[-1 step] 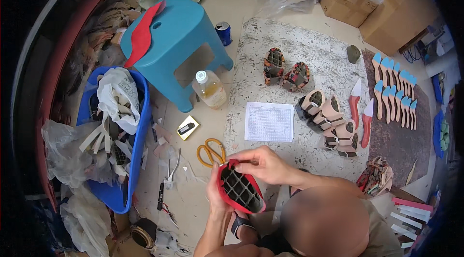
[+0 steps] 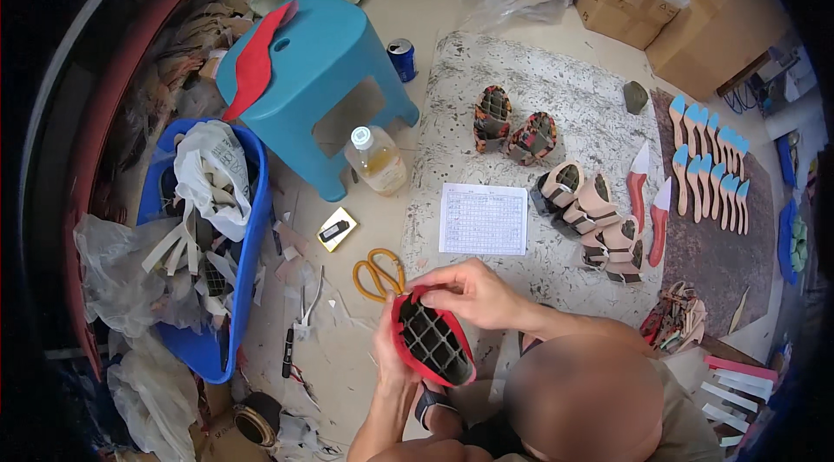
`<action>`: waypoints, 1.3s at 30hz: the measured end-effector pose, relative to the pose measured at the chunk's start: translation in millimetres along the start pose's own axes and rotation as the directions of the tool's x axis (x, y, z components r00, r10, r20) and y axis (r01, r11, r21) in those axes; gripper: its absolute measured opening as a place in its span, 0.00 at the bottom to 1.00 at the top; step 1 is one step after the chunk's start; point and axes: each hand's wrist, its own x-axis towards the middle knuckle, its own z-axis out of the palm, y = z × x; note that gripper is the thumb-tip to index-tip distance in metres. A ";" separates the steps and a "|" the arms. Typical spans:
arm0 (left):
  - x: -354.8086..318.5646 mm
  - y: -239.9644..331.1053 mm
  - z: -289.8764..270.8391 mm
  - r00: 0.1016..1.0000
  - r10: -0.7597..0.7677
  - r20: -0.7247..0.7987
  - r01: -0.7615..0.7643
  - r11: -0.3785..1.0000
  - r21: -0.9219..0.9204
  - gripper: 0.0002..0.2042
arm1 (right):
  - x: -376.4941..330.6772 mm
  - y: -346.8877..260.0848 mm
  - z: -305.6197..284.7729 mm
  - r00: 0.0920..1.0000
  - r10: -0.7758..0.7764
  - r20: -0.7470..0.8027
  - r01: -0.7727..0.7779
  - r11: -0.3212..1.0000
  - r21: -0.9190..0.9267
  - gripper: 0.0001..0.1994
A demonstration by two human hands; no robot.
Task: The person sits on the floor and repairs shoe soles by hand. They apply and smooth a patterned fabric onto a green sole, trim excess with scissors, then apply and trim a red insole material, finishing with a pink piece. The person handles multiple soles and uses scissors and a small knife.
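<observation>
My left hand (image 2: pixel 390 351) holds a red shoe upper (image 2: pixel 470 347) on its last, low in the middle of the view. A dark sole side with a pale grid pattern (image 2: pixel 437 349) faces up, framed by the red edge. My right hand (image 2: pixel 479 295) pinches that edge at the far end, with thumb and fingers pressed together; the fingertips are partly hidden. Just beyond my left hand, scissors with orange-yellow handles (image 2: pixel 380 275) lie on the floor. Their blades are mostly hidden by my hands and the shoe.
A blue stool (image 2: pixel 343 36) bears a red cut piece (image 2: pixel 254 67). A bottle (image 2: pixel 379 162) stands beside it. Scraps fill a blue bin (image 2: pixel 252 262) at left. On the white board (image 2: pixel 443 106) lie a printed sheet (image 2: pixel 483 219), several beige shoe pieces (image 2: pixel 599 201) and red-and-white pointed pieces (image 2: pixel 637 188).
</observation>
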 end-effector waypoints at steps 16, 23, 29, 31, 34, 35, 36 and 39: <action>2.6 -4.1 -0.9 0.996 0.080 0.045 -0.075 0.991 -0.107 0.30 | -3.2 -0.6 -5.6 0.983 0.182 0.015 -0.182 0.978 0.105 0.21; 6.3 0.7 -6.1 0.881 0.473 0.016 -0.468 0.868 0.165 0.30 | -33.0 1.9 9.4 0.896 0.358 0.263 -0.444 0.724 0.528 0.26; 3.5 -2.3 -5.4 0.845 0.534 0.043 -0.528 0.816 0.238 0.29 | -27.6 1.7 10.6 0.964 0.193 0.181 -0.250 0.891 0.379 0.23; 2.5 -4.0 -0.5 0.818 0.571 0.060 -0.555 0.759 0.340 0.28 | -23.0 1.8 6.3 0.992 0.077 0.103 -0.081 0.996 0.042 0.21; -0.2 -2.8 4.1 0.802 0.586 0.112 -0.572 0.700 0.428 0.28 | -19.4 -12.6 3.6 0.963 0.243 0.116 -0.252 0.965 0.074 0.20; -0.6 -2.7 4.6 0.802 0.583 0.133 -0.573 0.687 0.447 0.29 | -18.3 -14.6 4.2 0.957 0.267 0.111 -0.279 0.954 0.112 0.20; -0.6 -2.5 4.2 0.799 0.589 0.121 -0.575 0.689 0.440 0.28 | -16.6 -16.2 5.5 0.951 0.291 0.106 -0.305 0.940 0.150 0.21; -0.3 -5.2 2.7 0.781 0.618 0.089 -0.591 0.685 0.426 0.28 | -16.6 -6.4 6.7 0.941 0.311 0.135 -0.338 0.886 0.316 0.22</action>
